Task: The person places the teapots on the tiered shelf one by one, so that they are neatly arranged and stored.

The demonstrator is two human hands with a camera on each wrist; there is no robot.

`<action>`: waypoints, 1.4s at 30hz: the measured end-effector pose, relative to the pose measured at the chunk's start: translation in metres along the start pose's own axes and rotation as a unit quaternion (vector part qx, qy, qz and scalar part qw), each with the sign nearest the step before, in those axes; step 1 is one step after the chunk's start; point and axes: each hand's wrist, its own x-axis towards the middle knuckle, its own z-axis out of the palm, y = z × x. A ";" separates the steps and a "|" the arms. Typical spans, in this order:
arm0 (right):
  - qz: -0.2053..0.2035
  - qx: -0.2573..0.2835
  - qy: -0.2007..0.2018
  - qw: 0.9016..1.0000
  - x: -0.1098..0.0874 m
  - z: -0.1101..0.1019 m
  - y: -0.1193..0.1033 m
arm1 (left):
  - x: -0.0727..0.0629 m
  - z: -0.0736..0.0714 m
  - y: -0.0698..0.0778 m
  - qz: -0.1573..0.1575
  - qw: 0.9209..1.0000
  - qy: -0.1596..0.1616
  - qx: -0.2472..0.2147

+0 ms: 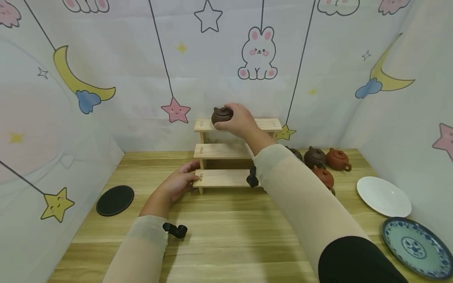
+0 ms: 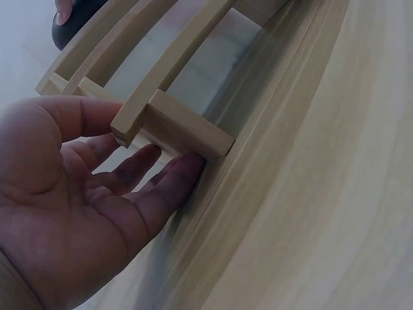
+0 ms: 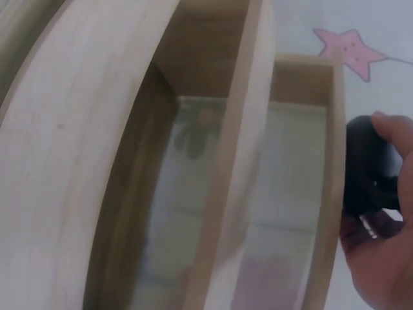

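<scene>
My right hand (image 1: 240,122) grips a small dark brown clay teapot (image 1: 220,114) at the left part of the top board of a three-step wooden display stand (image 1: 226,151). Its thumb lies low on the pot's side and its fingers reach over near the lid. From the right wrist view the teapot (image 3: 368,165) shows as a dark shape by the stand's top edge, partly hidden by the hand. My left hand (image 1: 178,181) holds the left end of the lowest board (image 2: 129,123), with fingertips at the leg below it.
Right of the stand sit several teapots, among them a dark brown one (image 1: 315,157) and reddish ones (image 1: 337,159), partly behind my right sleeve. Further right lie a white plate (image 1: 383,196) and a blue-patterned plate (image 1: 415,236). A black round mat (image 1: 115,200) lies at left.
</scene>
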 end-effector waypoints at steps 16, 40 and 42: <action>0.012 0.057 0.026 0.998 -0.016 -0.005 0.006 | -0.001 0.000 0.000 0.002 1.000 0.003 0.005; 0.035 0.148 0.083 0.985 -0.182 -0.043 0.100 | 0.001 0.000 -0.002 -0.001 1.000 0.010 -0.002; 0.046 0.142 0.087 0.985 -0.191 -0.048 0.110 | 0.000 0.000 -0.002 0.000 1.000 0.009 -0.002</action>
